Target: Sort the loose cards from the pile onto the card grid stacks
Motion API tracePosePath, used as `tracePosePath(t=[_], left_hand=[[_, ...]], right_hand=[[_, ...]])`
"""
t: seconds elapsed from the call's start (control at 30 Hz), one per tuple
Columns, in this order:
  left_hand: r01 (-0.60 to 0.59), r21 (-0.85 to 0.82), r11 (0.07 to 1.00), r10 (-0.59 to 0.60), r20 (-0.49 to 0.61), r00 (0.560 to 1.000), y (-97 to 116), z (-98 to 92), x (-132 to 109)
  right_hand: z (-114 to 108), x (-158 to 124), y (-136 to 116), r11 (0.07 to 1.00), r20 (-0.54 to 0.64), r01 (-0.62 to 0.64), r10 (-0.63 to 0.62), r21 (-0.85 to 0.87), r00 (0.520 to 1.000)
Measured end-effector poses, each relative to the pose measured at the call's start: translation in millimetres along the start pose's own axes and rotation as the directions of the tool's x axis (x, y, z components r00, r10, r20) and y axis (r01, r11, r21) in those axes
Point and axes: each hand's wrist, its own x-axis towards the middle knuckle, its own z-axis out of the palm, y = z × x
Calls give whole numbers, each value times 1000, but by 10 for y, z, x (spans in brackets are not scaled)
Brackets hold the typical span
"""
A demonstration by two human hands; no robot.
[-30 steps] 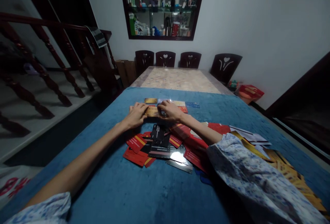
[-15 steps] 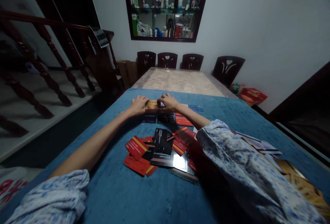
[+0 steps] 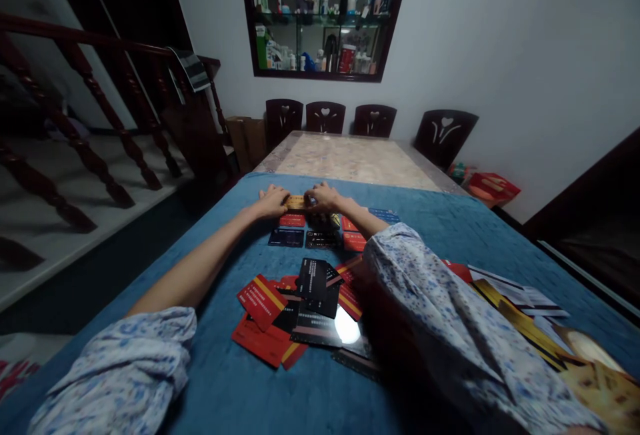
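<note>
At the far side of the blue cloth [image 3: 215,328], a gold card [image 3: 296,202] is held by its two ends. My left hand [image 3: 273,201] has its fingers closed on the left end, and my right hand [image 3: 323,196] pinches the right end. Just in front lie cards in rows: a red card [image 3: 291,220], a dark blue card [image 3: 286,237], a black card [image 3: 323,239] and an orange-red card [image 3: 354,241]. Beyond my right forearm a blue card [image 3: 384,215] shows partly. Whether the gold card touches the cloth I cannot tell.
Nearer me is a loose pile of overlapping cards, with a striped red card [image 3: 263,301] and a black card [image 3: 313,279] on top. More cards, white [image 3: 500,285] and gold [image 3: 600,388], spread at the right. Dark chairs [image 3: 375,120] stand behind the stone tabletop [image 3: 345,155].
My hands and the gold card have shifted slightly away from me, uncovering the red card in front of it. My forearms have moved a little inward, and the view has tilted slightly.
</note>
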Motion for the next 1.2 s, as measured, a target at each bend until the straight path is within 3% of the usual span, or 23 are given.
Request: tracePosePath(t=[0.6, 1.0, 1.2], left_hand=[[28, -53, 998, -24, 72, 997, -211, 138, 308], [-102, -142, 985, 101, -12, 995, -410, 228, 378], [-109, -176, 978, 105, -30, 994, -421, 238, 347]], right_hand=[[71, 229, -4, 1000, 93, -22, 22, 6, 995], [124, 233, 27, 999, 16, 27, -28, 25, 999], [118, 227, 42, 999, 30, 23, -25, 36, 999]])
